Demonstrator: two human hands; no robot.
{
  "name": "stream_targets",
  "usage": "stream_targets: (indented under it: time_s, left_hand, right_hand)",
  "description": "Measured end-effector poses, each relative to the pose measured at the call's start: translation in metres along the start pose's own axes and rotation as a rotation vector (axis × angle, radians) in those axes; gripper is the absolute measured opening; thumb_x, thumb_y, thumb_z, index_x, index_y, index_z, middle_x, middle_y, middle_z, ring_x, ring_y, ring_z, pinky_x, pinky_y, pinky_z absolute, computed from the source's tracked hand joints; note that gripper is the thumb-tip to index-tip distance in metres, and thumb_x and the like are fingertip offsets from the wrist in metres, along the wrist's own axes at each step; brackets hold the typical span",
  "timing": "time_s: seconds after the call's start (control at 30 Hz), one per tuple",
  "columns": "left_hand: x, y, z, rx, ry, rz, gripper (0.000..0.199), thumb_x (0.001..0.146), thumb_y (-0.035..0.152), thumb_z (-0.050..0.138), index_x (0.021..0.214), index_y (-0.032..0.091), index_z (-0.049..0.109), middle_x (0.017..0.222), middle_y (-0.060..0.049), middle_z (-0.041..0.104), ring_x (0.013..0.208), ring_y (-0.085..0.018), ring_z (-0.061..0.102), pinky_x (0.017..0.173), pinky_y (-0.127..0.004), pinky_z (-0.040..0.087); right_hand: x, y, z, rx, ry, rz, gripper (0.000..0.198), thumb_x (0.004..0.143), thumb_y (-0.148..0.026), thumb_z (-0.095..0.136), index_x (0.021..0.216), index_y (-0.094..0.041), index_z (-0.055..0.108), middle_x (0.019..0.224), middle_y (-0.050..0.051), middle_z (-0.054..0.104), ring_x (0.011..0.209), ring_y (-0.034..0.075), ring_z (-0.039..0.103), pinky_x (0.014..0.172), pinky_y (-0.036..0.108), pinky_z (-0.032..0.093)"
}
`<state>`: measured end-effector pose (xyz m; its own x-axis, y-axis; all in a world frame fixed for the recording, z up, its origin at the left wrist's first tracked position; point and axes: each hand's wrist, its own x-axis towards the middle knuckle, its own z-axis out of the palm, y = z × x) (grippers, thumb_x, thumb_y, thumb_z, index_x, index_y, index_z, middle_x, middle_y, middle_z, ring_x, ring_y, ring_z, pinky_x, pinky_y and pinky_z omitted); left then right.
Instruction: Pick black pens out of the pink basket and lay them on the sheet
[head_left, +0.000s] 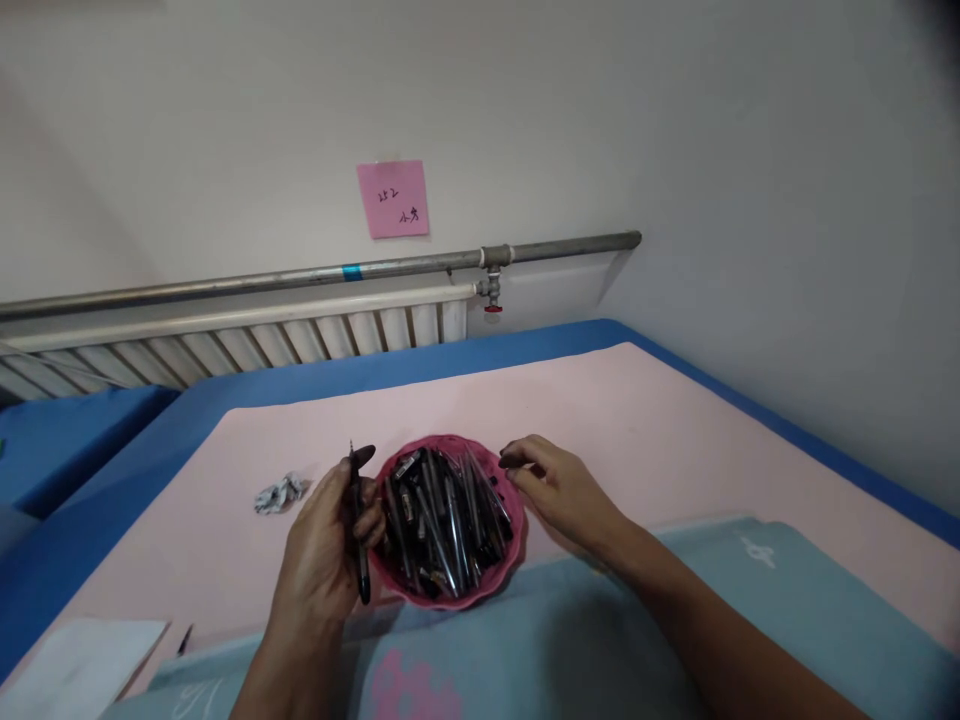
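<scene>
A round pink basket (517, 545) full of dark and clear pen parts (450, 515) stands between my two hands. At its left side, my left hand (326, 540) is closed around a slim black pen (358, 530), held nearly upright with its thin tip pointing up. My right hand (544, 480) is at the basket's right rim, thumb and fingers pinched together. Whether something small is between those fingers I cannot make out. Dark smudges mark the fingertips of both hands.
A crumpled tissue (281, 493) lies left of the basket on the pink mat (600, 420). A white sheet (82, 665) and a small dark pen-like piece (185, 640) are at the lower left. Blue-green cloth (705, 570) covers the front. Behind are a radiator (300, 338) and pipe (420, 265).
</scene>
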<state>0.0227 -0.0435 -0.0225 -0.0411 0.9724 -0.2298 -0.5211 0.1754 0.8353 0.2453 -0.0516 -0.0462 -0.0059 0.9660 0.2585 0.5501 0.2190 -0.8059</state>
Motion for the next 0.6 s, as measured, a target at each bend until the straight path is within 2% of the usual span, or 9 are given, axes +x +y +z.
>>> stream_targets:
  time_s: [0.27,0.43,0.53,0.6]
  left_hand:
    - [0.0,0.002,0.002,0.014,-0.018,-0.055,0.022,0.072,0.029,0.06,0.086,0.012,0.058,0.053,0.005,0.046,0.036,-0.003,0.03,0.034,-0.016,0.024]
    - [-0.004,0.001,0.007,0.049,-0.008,-0.063,0.022,0.074,0.029,0.059,0.085,0.011,0.059,0.052,0.005,0.045,0.037,-0.003,0.031,0.034,-0.015,0.024]
    - [-0.006,0.0,0.008,0.078,-0.012,-0.051,0.024,0.073,0.031,0.06,0.085,0.011,0.059,0.053,0.004,0.046,0.038,-0.003,0.032,0.034,-0.015,0.025]
    - [-0.006,0.0,0.008,0.092,-0.021,-0.046,0.024,0.072,0.032,0.061,0.085,0.011,0.059,0.054,0.004,0.047,0.038,-0.003,0.033,0.035,-0.016,0.025]
  right_hand:
    - [-0.004,-0.002,0.005,-0.168,-0.106,-0.18,0.024,0.069,-0.003,0.048,0.077,-0.02,0.064,0.103,0.006,0.058,0.102,0.019,0.05,0.09,0.036,0.04]
    - [-0.008,0.001,0.014,-0.395,-0.201,-0.304,0.024,0.075,-0.016,0.057,0.094,-0.025,0.068,0.12,0.007,0.052,0.113,0.027,0.041,0.093,0.046,0.033]
    - [-0.011,0.001,0.016,-0.493,-0.263,-0.325,0.025,0.078,-0.022,0.057,0.101,-0.03,0.066,0.129,0.005,0.046,0.117,0.029,0.035,0.092,0.048,0.031]
    - [-0.012,0.0,0.015,-0.533,-0.265,-0.318,0.022,0.081,-0.024,0.055,0.099,-0.029,0.066,0.13,0.006,0.045,0.119,0.03,0.034,0.092,0.047,0.031]
